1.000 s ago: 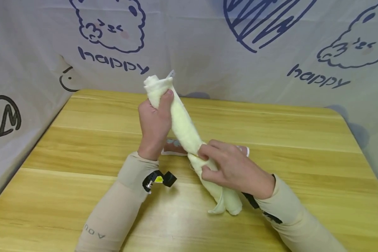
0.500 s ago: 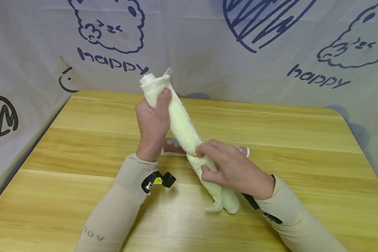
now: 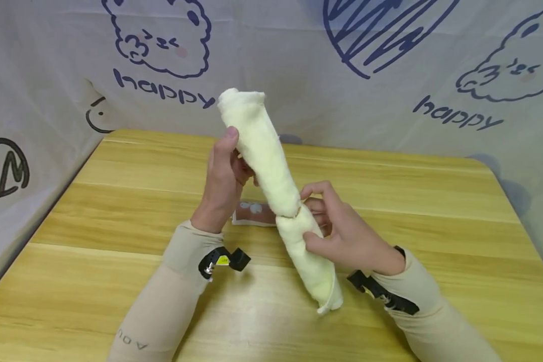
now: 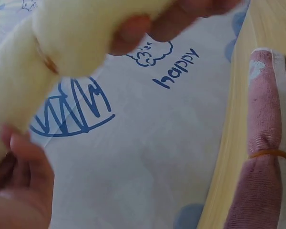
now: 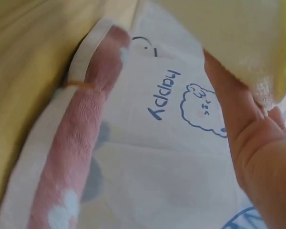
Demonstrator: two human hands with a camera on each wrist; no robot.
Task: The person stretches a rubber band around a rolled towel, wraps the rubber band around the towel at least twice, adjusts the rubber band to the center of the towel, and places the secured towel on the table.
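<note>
A rolled cream towel [image 3: 269, 156] slants over the table, cinched at its middle by a thin brownish band [image 4: 47, 61]. My left hand [image 3: 221, 178] grips its upper half, thumb along the left edge and fingers behind the roll. Just below the band, my right hand [image 3: 344, 236] holds the lower half: thumb on the front, index finger bent at the band, other fingers partly hidden behind. The towel's lower end has a loose flap hanging at its tip.
Behind the cream roll, a rolled pink towel [image 3: 253, 213] with white edging lies on the wooden table [image 3: 117, 211]. An orange band [image 4: 269, 153] circles it. A white cloth backdrop [image 3: 271, 55] with blue drawings stands behind the table.
The towel's upper end has risen and shifted right. My left hand has loosened from a full fist to a lighter grip. My right fingers have moved off the front to the towel's right side.
</note>
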